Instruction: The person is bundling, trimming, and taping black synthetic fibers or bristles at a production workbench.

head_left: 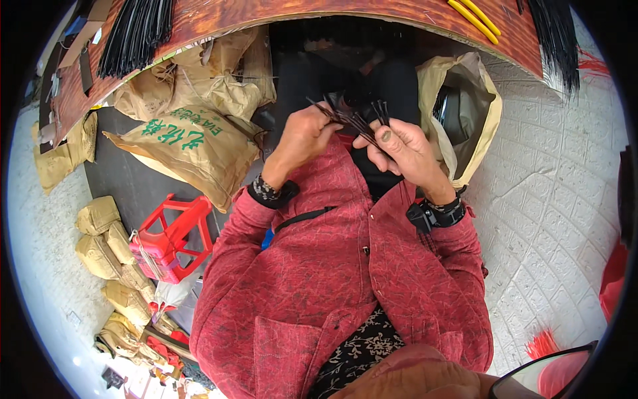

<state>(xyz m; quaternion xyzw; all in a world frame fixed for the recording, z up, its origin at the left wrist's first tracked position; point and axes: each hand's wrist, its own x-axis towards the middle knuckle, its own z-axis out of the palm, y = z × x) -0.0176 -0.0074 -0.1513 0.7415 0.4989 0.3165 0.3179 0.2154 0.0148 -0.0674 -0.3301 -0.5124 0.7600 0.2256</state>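
Note:
Over my lap, both hands work on a small bunch of thin dark stems (360,124). My left hand (307,136) is closed, thumb and fingers pinching the stems' left part. My right hand (407,147) wraps round the other side, thumb on top, and several short dark tips stick up beside its fingers. A flat black piece (339,103) shows at the upper end of the bunch, its kind unclear. Some of the stems run hidden behind the fingers.
Ahead curves a wooden table (279,14) with bundles of black strands (138,30) and a yellow-handled tool (475,21). A stuffed paper sack (193,143) lies to the left, near a red plastic stool (174,236). An open sack (475,113) stands at my right.

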